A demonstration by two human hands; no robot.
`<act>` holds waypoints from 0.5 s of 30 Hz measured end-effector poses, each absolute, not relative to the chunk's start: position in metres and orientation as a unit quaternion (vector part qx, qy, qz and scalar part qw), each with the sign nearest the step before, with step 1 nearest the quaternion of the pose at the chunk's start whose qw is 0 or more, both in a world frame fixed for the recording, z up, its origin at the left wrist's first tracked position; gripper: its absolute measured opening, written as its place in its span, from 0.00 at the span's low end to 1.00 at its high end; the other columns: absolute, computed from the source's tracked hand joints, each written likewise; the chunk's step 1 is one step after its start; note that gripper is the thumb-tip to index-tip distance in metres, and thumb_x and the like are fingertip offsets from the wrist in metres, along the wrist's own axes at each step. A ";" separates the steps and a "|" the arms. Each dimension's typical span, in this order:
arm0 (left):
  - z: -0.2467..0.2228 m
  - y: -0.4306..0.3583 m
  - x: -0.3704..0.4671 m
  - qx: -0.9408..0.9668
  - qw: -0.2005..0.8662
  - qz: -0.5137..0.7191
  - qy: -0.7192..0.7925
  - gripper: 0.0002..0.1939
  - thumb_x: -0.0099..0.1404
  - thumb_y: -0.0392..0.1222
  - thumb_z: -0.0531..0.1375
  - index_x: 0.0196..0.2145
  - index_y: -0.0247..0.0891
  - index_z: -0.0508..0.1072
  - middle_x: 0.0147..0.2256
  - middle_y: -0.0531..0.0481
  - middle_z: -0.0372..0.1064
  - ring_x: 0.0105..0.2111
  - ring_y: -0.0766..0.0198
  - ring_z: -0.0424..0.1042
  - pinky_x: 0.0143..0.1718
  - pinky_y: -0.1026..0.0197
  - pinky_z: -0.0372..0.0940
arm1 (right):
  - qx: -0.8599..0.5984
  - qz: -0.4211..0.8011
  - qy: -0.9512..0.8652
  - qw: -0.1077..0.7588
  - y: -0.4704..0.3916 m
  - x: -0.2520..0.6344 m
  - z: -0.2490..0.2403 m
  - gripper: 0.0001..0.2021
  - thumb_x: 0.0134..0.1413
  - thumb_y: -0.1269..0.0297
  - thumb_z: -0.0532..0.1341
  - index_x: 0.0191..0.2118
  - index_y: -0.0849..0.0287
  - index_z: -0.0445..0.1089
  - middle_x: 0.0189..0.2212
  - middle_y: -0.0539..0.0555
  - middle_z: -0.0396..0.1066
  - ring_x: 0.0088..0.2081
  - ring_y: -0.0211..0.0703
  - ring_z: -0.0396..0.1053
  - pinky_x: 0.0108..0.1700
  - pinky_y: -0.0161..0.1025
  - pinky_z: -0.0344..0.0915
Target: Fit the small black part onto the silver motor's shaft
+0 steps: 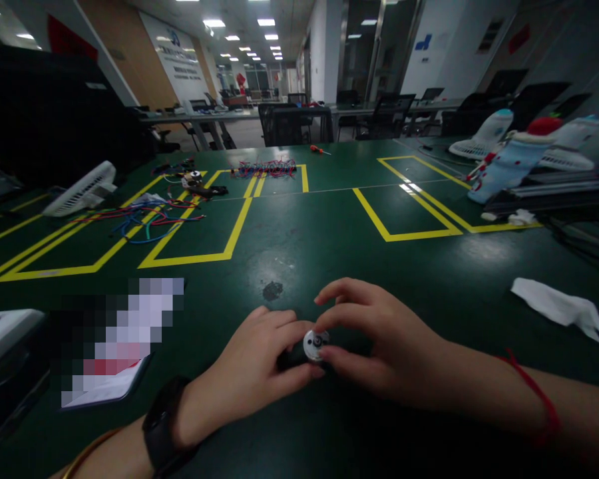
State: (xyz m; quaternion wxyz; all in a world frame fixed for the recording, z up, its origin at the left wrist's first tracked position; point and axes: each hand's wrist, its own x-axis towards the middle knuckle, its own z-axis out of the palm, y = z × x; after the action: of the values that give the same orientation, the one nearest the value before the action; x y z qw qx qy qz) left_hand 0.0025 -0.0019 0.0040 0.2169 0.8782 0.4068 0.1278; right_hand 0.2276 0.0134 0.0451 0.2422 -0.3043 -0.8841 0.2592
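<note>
Head view: disc (310, 346) partly behind fingers (338, 360).

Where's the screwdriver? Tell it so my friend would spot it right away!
Find the big green table and look near the middle of its far edge. Just right of the tangled red and blue wires lies a small screwdriver. Unlike those wires, it has a stiff orange handle.
</note>
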 end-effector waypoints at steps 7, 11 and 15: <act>0.004 -0.002 0.004 0.874 0.223 0.131 0.411 0.13 0.66 0.53 0.61 0.44 0.46 0.71 0.36 0.54 0.69 0.37 0.58 0.67 0.36 0.57 0.52 | -0.273 0.285 -0.861 0.320 0.020 0.230 0.050 0.04 0.59 0.68 0.62 0.39 0.58 0.73 0.43 0.55 0.70 0.45 0.42 0.69 0.46 0.39 0.67; 0.006 -0.001 0.004 0.872 0.231 0.140 0.408 0.16 0.65 0.54 0.62 0.48 0.49 0.69 0.38 0.55 0.69 0.37 0.60 0.67 0.36 0.58 0.51 | -0.320 0.301 -0.850 0.290 0.021 0.250 0.039 0.03 0.58 0.70 0.62 0.39 0.58 0.71 0.41 0.55 0.70 0.44 0.41 0.69 0.47 0.39 0.67; 0.005 -0.001 0.004 0.870 0.233 0.142 0.410 0.16 0.65 0.55 0.61 0.48 0.49 0.69 0.37 0.56 0.70 0.37 0.60 0.68 0.36 0.58 0.50 | -0.339 0.288 -0.877 0.183 0.016 0.269 0.017 0.06 0.59 0.68 0.61 0.41 0.57 0.72 0.46 0.57 0.69 0.48 0.45 0.66 0.50 0.44 0.66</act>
State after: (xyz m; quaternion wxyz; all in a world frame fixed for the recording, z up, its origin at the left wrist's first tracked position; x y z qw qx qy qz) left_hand 0.0041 -0.0013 0.0052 0.2333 0.8701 0.4101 0.1425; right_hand 0.2689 0.0162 0.0175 0.1832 -0.3388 -0.8769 0.2876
